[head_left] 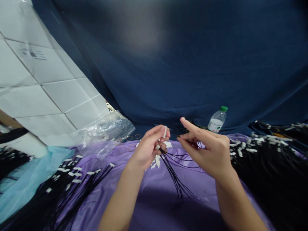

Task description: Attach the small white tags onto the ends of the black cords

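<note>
My left hand is closed, its thumb and fingers pinching a small white piece. From the same hand a bunch of thin black cords hangs down over the purple sheet, with another white end showing at its top. My right hand is a short way to the right, level with the left. Its index finger points forward, while the thumb and other fingers close on a black cord. Loose white pieces lie on the sheet behind and under my left hand.
A purple plastic sheet covers the work surface. Black cords with white ends lie in piles at left and right. Further back are a green-capped bottle, a clear plastic bag, rubber bands and a dark blue cloth.
</note>
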`<state>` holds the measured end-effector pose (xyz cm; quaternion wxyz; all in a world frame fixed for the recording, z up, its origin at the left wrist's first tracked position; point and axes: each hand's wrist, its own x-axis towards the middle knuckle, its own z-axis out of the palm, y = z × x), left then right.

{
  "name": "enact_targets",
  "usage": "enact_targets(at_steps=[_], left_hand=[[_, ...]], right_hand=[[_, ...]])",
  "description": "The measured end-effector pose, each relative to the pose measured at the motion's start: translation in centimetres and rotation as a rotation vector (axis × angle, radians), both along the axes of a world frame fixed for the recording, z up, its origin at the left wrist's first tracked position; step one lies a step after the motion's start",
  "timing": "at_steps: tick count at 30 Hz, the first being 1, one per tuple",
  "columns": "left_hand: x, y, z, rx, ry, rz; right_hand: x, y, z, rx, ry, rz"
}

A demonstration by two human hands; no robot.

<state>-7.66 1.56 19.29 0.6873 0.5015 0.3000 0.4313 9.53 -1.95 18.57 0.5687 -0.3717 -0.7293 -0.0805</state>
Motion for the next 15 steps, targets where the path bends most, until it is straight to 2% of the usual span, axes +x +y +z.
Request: enact_targets(at_steps=[15], left_hand=[[0.20,-0.28,-0.30,0.066,0.083,0.095]], right_hand=[[0.03,-0.33,-0.21,-0.116,0.152,0.077]])
